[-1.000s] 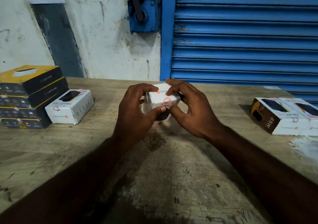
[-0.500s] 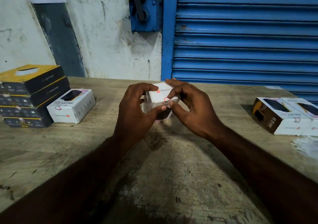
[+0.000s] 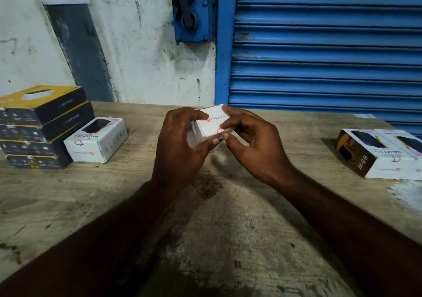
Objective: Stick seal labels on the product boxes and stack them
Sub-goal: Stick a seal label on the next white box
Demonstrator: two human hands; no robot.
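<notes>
Clearly the sealing step is in hand. The box (image 3: 211, 125) is held up over the table (image 3: 228, 228) between both hands, well apart from the stack (image 3: 41, 125) at the left. The left hand (image 3: 180, 150) curls round its side. The right hand (image 3: 253, 150) pinches the front edge at the red mark (image 3: 219, 129), thumb and forefinger close together; whether a label lies under them I cannot tell. Next, I judge: press it flat, then carry the box to the stack.
</notes>
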